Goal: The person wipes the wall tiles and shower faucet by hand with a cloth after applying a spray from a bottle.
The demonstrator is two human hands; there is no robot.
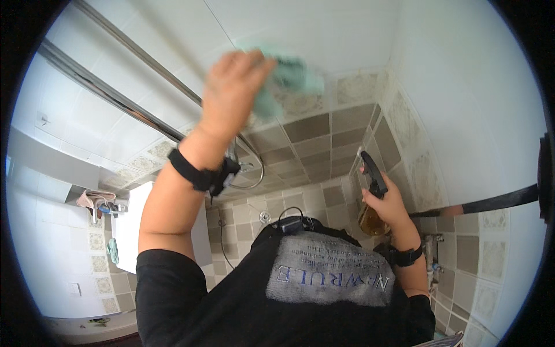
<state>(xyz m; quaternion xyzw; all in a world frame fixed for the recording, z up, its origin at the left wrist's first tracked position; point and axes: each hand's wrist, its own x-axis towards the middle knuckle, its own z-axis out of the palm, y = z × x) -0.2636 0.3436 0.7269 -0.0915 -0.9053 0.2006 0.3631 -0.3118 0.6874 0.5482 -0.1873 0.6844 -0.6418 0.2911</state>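
Observation:
My left hand [234,86] is raised against the tiled wall [338,34] and grips a pale green cloth [299,76]. Both hand and cloth are blurred. The cloth spreads out to the right of my fingers, over the white tiles and the patterned border. Lower down on the right, my right hand [386,201] is wrapped around the neck of a spray bottle [370,223]. Its trigger head [373,173] is black, and amber liquid shows in the clear body. The bottle hangs upright beside the right-hand wall.
Metal shower pipes [130,104] run along the left wall, with a looping shower hose [260,173] below. A floor drain [264,216] lies ahead of me. To the left, a white cabinet [134,225] carries a second green cloth [112,250]. Capped pipes [433,260] stand at right.

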